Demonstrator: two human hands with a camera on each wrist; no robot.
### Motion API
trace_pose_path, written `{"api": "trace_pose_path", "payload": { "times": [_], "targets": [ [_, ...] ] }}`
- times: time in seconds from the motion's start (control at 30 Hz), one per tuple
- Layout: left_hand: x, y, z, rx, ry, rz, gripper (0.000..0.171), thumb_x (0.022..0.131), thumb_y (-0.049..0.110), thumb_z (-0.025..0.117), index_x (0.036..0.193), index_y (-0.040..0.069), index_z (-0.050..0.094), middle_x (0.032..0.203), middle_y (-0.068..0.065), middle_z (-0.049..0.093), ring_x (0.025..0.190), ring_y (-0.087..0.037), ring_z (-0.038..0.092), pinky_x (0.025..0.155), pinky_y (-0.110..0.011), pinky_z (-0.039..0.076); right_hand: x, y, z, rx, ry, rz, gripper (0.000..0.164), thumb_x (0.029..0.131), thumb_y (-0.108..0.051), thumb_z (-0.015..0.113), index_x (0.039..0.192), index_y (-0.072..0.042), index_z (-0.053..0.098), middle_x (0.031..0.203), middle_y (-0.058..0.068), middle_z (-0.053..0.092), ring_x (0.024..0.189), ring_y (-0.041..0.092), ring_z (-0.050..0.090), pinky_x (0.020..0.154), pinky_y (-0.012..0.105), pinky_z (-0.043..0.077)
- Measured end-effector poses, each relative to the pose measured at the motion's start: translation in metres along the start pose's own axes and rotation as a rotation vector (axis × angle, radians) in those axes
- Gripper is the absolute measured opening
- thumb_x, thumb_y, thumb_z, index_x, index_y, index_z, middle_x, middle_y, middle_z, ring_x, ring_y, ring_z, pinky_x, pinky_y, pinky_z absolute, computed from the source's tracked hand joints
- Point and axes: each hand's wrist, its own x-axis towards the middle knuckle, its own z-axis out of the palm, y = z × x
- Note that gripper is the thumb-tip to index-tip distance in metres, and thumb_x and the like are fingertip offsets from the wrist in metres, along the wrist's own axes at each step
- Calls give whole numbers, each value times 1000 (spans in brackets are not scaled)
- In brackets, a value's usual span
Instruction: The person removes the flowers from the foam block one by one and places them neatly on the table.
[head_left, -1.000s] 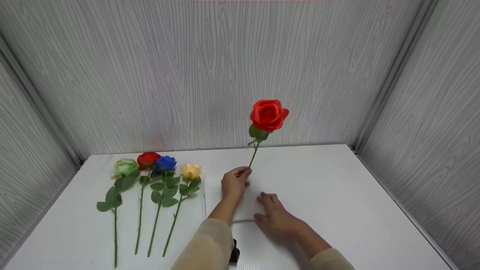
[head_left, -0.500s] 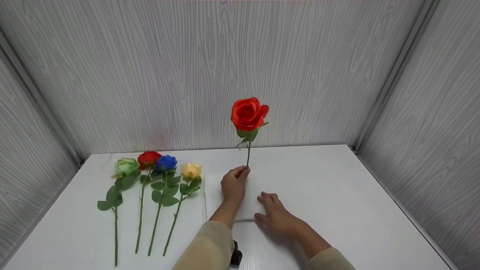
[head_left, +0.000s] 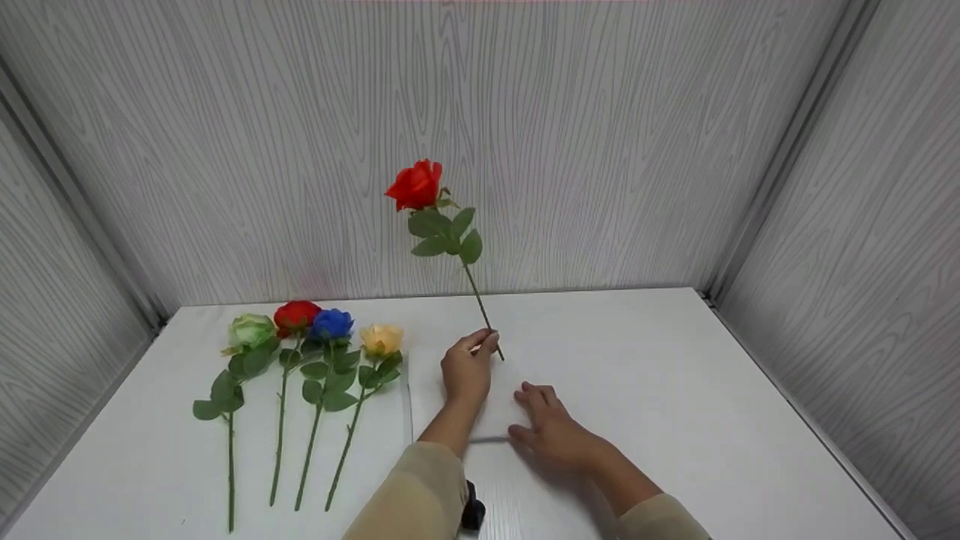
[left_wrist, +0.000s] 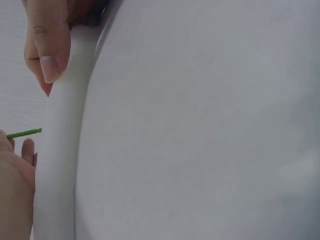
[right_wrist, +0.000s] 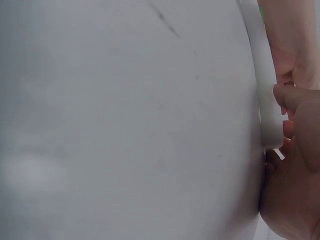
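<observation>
My left hand (head_left: 466,375) pinches the stem of a red rose (head_left: 416,185) between thumb and fingertips, low on the stem. The rose leans to the left with its bloom high, and the cut end pokes out below the fingers. In the left wrist view the green stem tip (left_wrist: 25,133) shows by the left hand (left_wrist: 14,185). My right hand (head_left: 559,435) rests with spread, slightly bent fingers on a flat white slab (head_left: 431,386). In the right wrist view the thumb of the right hand (right_wrist: 292,170) touches the slab's edge (right_wrist: 270,115).
To the left, on the white table (head_left: 675,375), lie a green rose (head_left: 251,330), a second red rose (head_left: 297,318), a blue rose (head_left: 331,324) and a yellow rose (head_left: 382,340). A small black object (head_left: 472,510) sits by the left sleeve. Grey panels (head_left: 600,150) enclose the table.
The held red rose has swung from leaning right, through upright, to leaning left, and its bloom has turned side-on. The stem end now shows below the left hand. The right hand stays put.
</observation>
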Motion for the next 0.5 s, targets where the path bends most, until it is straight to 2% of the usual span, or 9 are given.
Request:
{"api": "trace_pose_path", "payload": {
  "times": [0.2, 0.4, 0.5],
  "targets": [
    [-2, 2, -4, -2, -26, 7, 22, 103, 24, 76, 119, 11, 83, 112, -5, 85, 100, -19, 82, 89, -35, 65, 2, 0, 1, 27, -11, 4, 70, 111, -33, 61, 163, 6, 34, 171, 28, 26, 162, 49, 27, 131, 66, 27],
    [-4, 6, -3, -28, -53, 11, 21, 103, 22, 76, 119, 9, 83, 109, -13, 84, 95, -18, 81, 81, -26, 62, 1, 2, -1, 18, 16, -49, 70, 111, -35, 60, 160, 9, 35, 166, 33, 28, 158, 54, 30, 128, 69, 30],
    [-6, 10, -5, -22, -55, -3, 19, 103, 21, 76, 116, 10, 84, 107, -13, 84, 93, -16, 80, 79, -23, 60, 0, 4, -1, 27, 8, -32, 70, 111, -35, 61, 160, 8, 35, 167, 32, 27, 159, 53, 29, 129, 68, 30]
  ]
}}
